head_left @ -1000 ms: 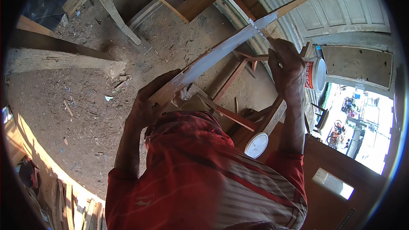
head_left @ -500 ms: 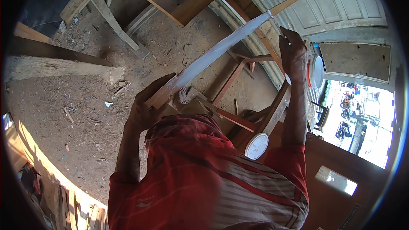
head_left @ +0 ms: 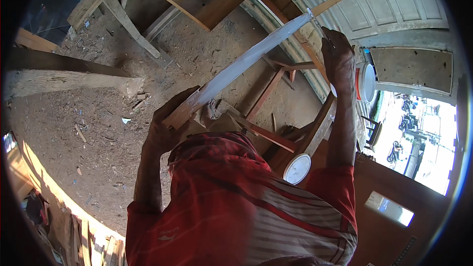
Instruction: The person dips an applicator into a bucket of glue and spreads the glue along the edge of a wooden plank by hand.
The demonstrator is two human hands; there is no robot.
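A long narrow wooden plank [head_left: 249,61] slants from lower left to upper right, its middle stretch coated white and both ends bare wood. My left hand [head_left: 166,127] is closed around the lower bare end. Near the far end, my right hand [head_left: 338,55] is closed on a slim paintbrush [head_left: 311,14]. Its white tip touches the plank where the white coat meets bare wood; most of the handle is hidden by my fingers.
A white bucket [head_left: 365,83] with a red band stands right of my right forearm. Below it is a round white lid or container [head_left: 297,169]. A reddish wooden frame [head_left: 266,94] lies beyond the plank. A thick timber post [head_left: 69,79] stands left; wood scraps litter the dirt floor [head_left: 106,152].
The brush tip has shifted slightly up and left along the plank's far end, my right hand moving with it. The plank's lower end has dipped a little left, still in my left hand.
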